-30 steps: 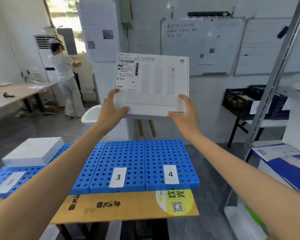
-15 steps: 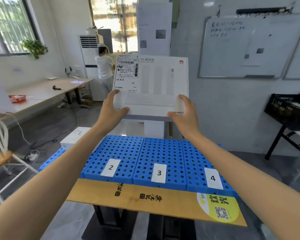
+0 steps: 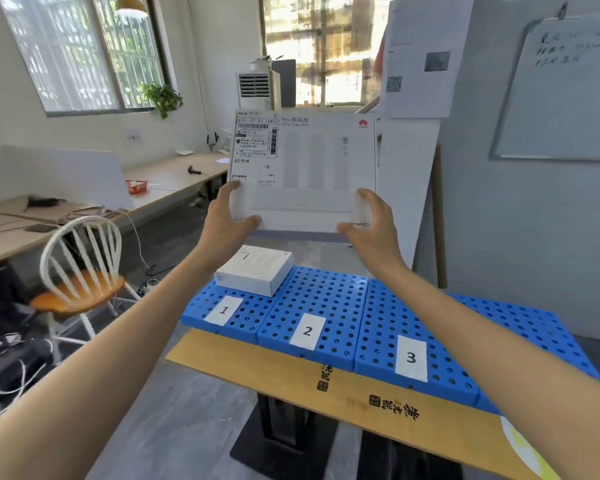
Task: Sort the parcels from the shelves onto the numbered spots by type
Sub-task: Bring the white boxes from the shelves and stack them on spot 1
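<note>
I count two parcels: the big parcel (image 3: 309,188), the small parcel (image 3: 255,271); three number labels: 1 (image 3: 223,310), 2 (image 3: 307,330), 3 (image 3: 411,357).

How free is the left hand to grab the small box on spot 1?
Probably not yet. The left hand grips the big parcel together with the right hand, so it is occupied. The small box lies just below the left wrist with nothing between, so the path looks clear.
</note>
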